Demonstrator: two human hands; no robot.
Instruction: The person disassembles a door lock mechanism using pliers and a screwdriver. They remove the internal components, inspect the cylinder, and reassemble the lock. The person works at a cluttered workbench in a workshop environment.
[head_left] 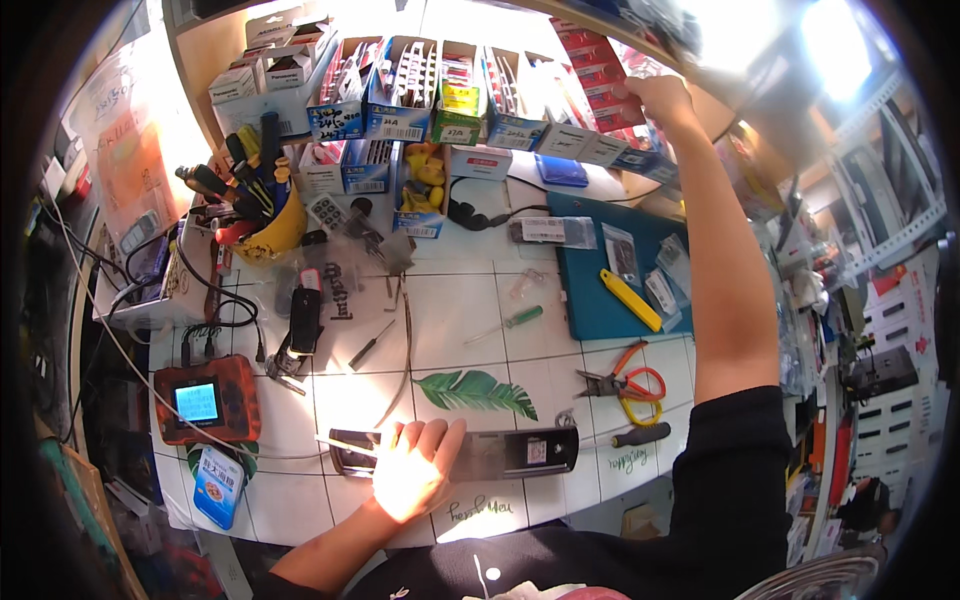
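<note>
My right hand (662, 98) reaches up to the far right, its fingers closed on the edge of a red blister card of button cells (598, 75) by the row of small boxes. Near the table's front edge, my left hand (415, 468) is curled around a thin white stick (345, 445). It rests over a long black panel-like device (505, 452) that lies flat, with a pale label at its right end. The left hand hides part of the device.
Boxes of battery cards (405, 85) line the back. A yellow tool cup (275, 235) stands left, above an orange device with a lit screen (205, 400). Pliers (625, 384), a green screwdriver (505, 325) and a yellow cutter (630, 300) on a teal mat (590, 325) lie about.
</note>
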